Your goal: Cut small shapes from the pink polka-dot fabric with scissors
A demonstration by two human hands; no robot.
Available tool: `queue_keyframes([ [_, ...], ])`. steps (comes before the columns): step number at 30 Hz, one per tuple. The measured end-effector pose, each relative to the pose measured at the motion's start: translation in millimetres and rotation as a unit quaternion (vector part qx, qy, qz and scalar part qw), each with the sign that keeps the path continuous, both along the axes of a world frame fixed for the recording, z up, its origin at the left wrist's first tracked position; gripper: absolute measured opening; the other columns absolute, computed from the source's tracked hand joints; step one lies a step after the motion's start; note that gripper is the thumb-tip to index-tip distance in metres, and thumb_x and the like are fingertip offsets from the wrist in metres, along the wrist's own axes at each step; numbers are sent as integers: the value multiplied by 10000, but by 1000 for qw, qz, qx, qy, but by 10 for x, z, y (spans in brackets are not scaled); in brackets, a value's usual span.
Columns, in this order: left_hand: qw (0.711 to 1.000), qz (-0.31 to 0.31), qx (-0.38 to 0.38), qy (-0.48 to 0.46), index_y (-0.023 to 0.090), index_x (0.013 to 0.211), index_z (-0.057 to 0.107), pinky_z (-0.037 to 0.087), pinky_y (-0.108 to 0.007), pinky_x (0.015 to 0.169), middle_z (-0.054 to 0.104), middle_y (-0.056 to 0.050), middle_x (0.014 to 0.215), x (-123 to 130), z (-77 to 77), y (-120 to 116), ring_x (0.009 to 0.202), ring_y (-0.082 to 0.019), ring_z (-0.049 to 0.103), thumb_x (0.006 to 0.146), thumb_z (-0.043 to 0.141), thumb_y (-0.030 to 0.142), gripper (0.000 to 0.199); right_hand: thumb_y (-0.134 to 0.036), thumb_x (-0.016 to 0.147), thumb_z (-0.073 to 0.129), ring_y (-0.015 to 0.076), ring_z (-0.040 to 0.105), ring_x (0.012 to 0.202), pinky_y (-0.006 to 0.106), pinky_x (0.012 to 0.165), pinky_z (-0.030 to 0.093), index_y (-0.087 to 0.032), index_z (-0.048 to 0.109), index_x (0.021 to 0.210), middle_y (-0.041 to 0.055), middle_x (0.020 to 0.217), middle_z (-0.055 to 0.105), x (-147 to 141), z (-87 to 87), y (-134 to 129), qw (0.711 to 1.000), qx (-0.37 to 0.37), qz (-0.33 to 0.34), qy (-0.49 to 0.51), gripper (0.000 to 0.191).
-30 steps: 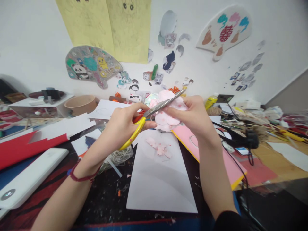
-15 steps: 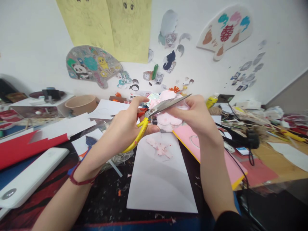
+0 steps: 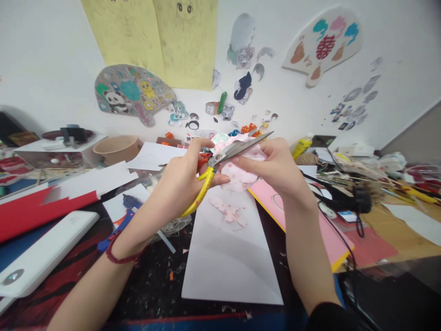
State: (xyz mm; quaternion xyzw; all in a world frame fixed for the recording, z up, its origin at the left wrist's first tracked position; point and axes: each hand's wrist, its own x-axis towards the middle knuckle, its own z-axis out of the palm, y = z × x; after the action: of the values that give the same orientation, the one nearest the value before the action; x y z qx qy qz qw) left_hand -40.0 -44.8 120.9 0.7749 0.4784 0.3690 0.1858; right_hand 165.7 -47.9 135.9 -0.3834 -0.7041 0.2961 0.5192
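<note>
My left hand (image 3: 186, 181) is closed on scissors (image 3: 206, 184) with yellow handles, the blades pointing up to the right. The blades lie across a thin pale-pink piece with darker spots (image 3: 241, 172), which looks like paper or cloth. Its far edge is partly hidden behind the blades and my fingers. My right hand (image 3: 280, 163) pinches this piece at its right side, thumb on top. Below both hands, a white sheet of paper (image 3: 234, 257) bears small pink scraps (image 3: 229, 211).
A pink board with yellow edges (image 3: 330, 234) and a black cable (image 3: 339, 234) lie right. Left are a white elongated device (image 3: 51, 253), red card (image 3: 44, 211) and a round tan container (image 3: 115, 149). A yellow bottle (image 3: 303, 146) stands near the decorated wall.
The pink piece has turned and dropped slightly, uncovering small blue and orange items behind it. My right hand has shifted slightly left. The scissors have barely moved.
</note>
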Motion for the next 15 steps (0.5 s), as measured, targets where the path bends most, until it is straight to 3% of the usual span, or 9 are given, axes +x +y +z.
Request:
queue_keyframes([
  [6,1000,-9,-14,-20,263,1259,509,521,-347,654,684,2,749,11,26,-16,640,-230,676,740,772,597,671,-278,760,805,106,543,618,229,534,400,-177,761,681,-13,653,639,8,-8,8,1000,15,7,-4,136],
  [15,999,-17,-6,-39,269,1171,525,518,-330,641,651,43,654,13,15,-31,668,-224,687,762,767,546,549,-337,767,810,91,459,542,246,501,361,-171,724,660,-25,578,543,12,-22,1,1000,-16,-16,-12,216],
])
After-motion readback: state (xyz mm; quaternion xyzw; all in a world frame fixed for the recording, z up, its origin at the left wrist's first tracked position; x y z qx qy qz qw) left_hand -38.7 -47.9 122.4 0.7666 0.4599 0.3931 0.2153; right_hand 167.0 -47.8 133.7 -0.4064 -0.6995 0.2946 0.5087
